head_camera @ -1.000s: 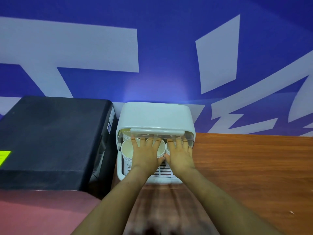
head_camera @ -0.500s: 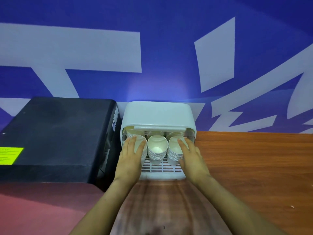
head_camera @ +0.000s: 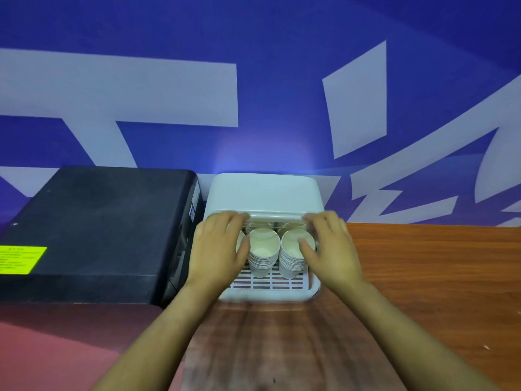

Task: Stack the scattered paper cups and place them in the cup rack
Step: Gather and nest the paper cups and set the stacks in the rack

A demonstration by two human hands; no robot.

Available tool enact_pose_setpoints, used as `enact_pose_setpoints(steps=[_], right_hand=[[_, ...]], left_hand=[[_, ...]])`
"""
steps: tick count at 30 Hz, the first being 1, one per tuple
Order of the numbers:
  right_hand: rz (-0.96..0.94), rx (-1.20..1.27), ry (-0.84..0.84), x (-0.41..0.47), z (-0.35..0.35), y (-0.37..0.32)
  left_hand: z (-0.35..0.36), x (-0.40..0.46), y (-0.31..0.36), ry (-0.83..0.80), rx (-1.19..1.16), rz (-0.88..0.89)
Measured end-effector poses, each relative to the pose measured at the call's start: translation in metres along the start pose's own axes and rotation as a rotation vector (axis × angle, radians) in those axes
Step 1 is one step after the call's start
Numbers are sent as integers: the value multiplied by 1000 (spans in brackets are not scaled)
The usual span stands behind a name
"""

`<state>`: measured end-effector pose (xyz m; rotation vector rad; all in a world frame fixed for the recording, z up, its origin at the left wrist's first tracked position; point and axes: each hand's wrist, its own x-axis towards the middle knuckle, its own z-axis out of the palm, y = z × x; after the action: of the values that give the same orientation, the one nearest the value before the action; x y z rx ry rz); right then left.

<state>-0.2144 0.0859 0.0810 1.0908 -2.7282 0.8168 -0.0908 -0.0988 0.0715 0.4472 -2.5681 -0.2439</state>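
Note:
The white cup rack (head_camera: 267, 294) stands against the wall with its lid (head_camera: 265, 193) raised. Stacks of white paper cups lean inside it on the slotted floor: a middle stack (head_camera: 263, 251) and a right stack (head_camera: 291, 253). A left stack is mostly hidden behind my left hand (head_camera: 218, 249). That hand's fingertips reach the left end of the lid's front edge and its thumb is by the middle stack. My right hand (head_camera: 328, 246) mirrors it at the right end, thumb over the right stack. Neither hand closes around anything.
A black machine (head_camera: 98, 224) with a yellow label (head_camera: 19, 259) stands close against the rack's left side. The wooden counter (head_camera: 423, 277) stretches to the right and towards me. A blue and white wall (head_camera: 253, 94) rises right behind the rack.
My hands lay flat on the cup stacks, then moved to the outer stacks. Now they have risen to the two ends of the lid's front edge.

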Motion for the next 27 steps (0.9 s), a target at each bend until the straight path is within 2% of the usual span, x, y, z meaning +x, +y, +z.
enact_pose_setpoints(steps=[2, 6, 8, 17, 24, 27], right_hand=[[-32, -37, -54, 16, -2, -7], [-13, -146, -195, 28, 3, -10], [-25, -128, -204, 26, 3, -10], [-134, -142, -107, -5, 12, 1], [-120, -137, -249, -43, 26, 9], [-147, -252, -316, -57, 41, 10]], left_hand=[[0, 18, 4, -24, 29, 2], [12, 32, 7, -187, 73, -17], [15, 30, 5, -211, 69, -14], [17, -6, 5, -117, 80, 79], [29, -59, 6, -252, 65, 98], [41, -76, 5, -363, 70, 87]])
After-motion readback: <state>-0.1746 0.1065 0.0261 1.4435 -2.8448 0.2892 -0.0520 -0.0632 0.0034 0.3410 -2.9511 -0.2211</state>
